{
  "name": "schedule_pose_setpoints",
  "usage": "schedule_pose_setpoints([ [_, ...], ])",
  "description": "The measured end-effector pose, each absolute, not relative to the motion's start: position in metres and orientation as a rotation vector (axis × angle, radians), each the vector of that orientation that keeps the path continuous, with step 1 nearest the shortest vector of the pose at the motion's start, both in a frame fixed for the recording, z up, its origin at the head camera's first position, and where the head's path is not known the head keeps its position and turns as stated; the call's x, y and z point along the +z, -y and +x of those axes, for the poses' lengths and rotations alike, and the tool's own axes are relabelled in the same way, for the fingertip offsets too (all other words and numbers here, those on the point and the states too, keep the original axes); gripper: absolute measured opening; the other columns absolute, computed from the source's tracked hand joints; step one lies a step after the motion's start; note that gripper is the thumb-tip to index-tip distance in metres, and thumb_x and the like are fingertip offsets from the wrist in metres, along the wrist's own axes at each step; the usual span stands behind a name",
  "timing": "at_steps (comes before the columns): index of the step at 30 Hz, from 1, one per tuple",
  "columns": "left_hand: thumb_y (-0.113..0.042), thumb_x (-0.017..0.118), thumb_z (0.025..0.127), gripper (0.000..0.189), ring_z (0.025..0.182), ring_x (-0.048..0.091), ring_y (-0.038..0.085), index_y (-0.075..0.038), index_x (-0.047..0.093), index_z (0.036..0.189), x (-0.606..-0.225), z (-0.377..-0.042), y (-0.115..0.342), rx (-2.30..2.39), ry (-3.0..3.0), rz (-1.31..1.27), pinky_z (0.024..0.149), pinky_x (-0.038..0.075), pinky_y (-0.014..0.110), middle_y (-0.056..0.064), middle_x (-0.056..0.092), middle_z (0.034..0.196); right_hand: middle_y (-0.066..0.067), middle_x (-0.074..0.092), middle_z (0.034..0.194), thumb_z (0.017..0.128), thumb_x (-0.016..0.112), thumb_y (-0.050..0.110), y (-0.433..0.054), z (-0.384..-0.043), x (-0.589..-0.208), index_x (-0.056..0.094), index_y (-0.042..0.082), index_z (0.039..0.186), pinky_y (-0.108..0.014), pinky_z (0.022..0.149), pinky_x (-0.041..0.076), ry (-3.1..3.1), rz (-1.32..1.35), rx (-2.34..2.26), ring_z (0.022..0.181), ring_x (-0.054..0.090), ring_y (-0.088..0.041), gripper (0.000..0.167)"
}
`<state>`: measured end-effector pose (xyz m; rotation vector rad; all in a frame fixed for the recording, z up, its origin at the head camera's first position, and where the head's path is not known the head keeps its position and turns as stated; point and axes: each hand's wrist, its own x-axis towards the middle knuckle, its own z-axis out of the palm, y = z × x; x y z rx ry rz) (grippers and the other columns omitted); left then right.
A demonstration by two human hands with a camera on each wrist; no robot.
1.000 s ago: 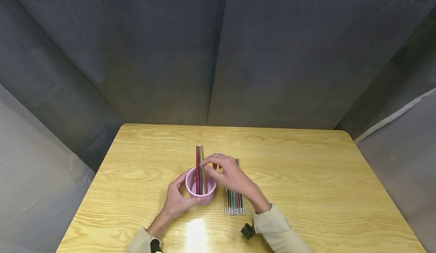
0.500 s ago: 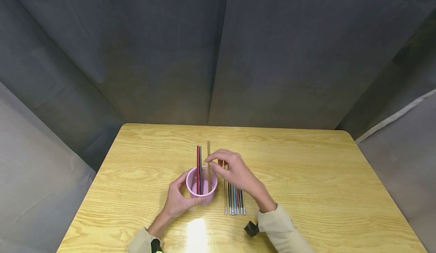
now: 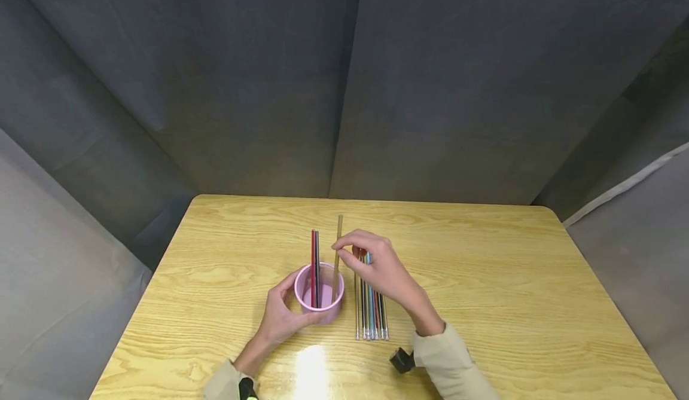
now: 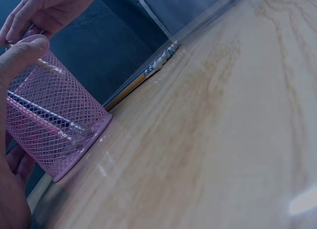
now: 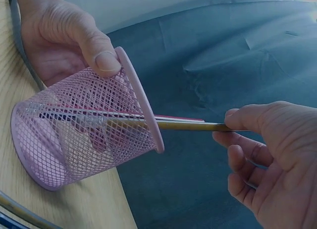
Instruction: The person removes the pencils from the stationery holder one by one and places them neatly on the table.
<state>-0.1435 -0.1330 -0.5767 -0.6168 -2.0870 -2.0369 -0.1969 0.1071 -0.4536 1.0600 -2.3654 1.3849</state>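
Observation:
In the head view, my left hand (image 3: 282, 317) grips a pink mesh pencil cup (image 3: 329, 315), thumb at the near side of the rim. A red pencil (image 3: 313, 253) and a dark pencil (image 3: 317, 255) stand in it, leaning together. Between thumb and forefinger my right hand (image 3: 381, 268) pinches a yellow pencil (image 3: 340, 228). The lower end of that pencil is inside the cup by its right wall, as the right wrist view also shows through the mesh of the cup (image 5: 74, 154). Part of the left-hand fingers is hidden behind the cup.
Just right of the cup, several pencils (image 3: 371, 319) lie side by side on the wooden table (image 3: 484, 268), eraser ends towards me. The right hand covers some of their far ends. Grey curtains (image 3: 430, 89) enclose the table at the back and sides.
The yellow pencil has moved right and slightly up with my right hand, away from the red and dark pencils. My left hand stays on the cup.

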Motion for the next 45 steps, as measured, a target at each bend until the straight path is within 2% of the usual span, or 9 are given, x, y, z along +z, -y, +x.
schedule_pose_setpoints([
  [8, 0.0, 0.095, 0.064, 0.092, 0.124, 0.064, 0.024, 0.0, 0.055, 0.147, -0.577, -0.144, 0.133, -2.03, 2.067, -0.642, 0.113, 0.049, 0.035, 0.024, 0.065, 0.137, -0.003, 0.077, 0.104, 0.099, 0.072, 0.008, -0.111, -0.197, -0.451, 0.077, 0.014, 0.11, -0.028, 0.066, 0.057, 2.323, 1.031, 1.4, 0.078, 0.061, -0.011, 0.014],
  [13, 0.0, 0.095, 0.064, 0.091, 0.125, 0.064, 0.026, 0.0, 0.055, 0.146, -0.576, -0.143, 0.133, -2.028, 2.066, -0.647, 0.113, 0.049, 0.037, 0.027, 0.064, 0.137, -0.001, 0.076, 0.105, 0.098, 0.072, 0.006, -0.113, -0.197, -0.448, 0.077, 0.013, 0.109, -0.03, 0.064, 0.057, 2.309, 1.023, 1.398, 0.075, 0.061, -0.012, 0.015],
  [22, 0.0, 0.095, 0.064, 0.09, 0.126, 0.063, 0.025, -0.001, 0.057, 0.145, -0.577, -0.144, 0.134, -2.021, 2.069, -0.634, 0.114, 0.049, 0.036, 0.022, 0.066, 0.137, -0.003, 0.077, 0.104, 0.097, 0.073, 0.005, -0.118, -0.197, -0.442, 0.078, 0.012, 0.108, -0.027, 0.064, 0.054, 2.267, 0.986, 1.399, 0.075, 0.06, -0.012, 0.015],
  [26, 0.0, 0.095, 0.064, 0.09, 0.126, 0.063, 0.025, -0.001, 0.057, 0.145, -0.578, -0.144, 0.134, -2.032, 2.072, -0.628, 0.114, 0.049, 0.035, 0.021, 0.066, 0.137, -0.002, 0.077, 0.102, 0.096, 0.074, 0.003, -0.121, -0.198, -0.44, 0.078, 0.013, 0.107, -0.03, 0.062, 0.052, 2.224, 0.975, 1.391, 0.074, 0.058, -0.013, 0.016],
  [32, -0.001, 0.096, 0.064, 0.091, 0.127, 0.063, 0.025, -0.001, 0.056, 0.146, -0.578, -0.145, 0.132, -2.048, 2.076, -0.611, 0.114, 0.048, 0.034, 0.021, 0.065, 0.138, -0.002, 0.077, 0.098, 0.093, 0.074, -0.001, -0.127, -0.199, -0.44, 0.078, 0.013, 0.105, -0.022, 0.062, 0.047, 2.166, 0.965, 1.395, 0.071, 0.055, -0.012, 0.019],
  [45, 0.0, 0.095, 0.065, 0.09, 0.127, 0.063, 0.025, -0.001, 0.056, 0.146, -0.581, -0.149, 0.13, -2.062, 2.057, -0.635, 0.114, 0.048, 0.035, 0.022, 0.065, 0.139, 0.001, 0.068, 0.084, 0.09, 0.074, -0.006, -0.14, -0.195, -0.441, 0.077, 0.007, 0.1, -0.02, 0.061, 0.042, 2.076, 0.887, 1.436, 0.068, 0.051, -0.011, 0.016],
])
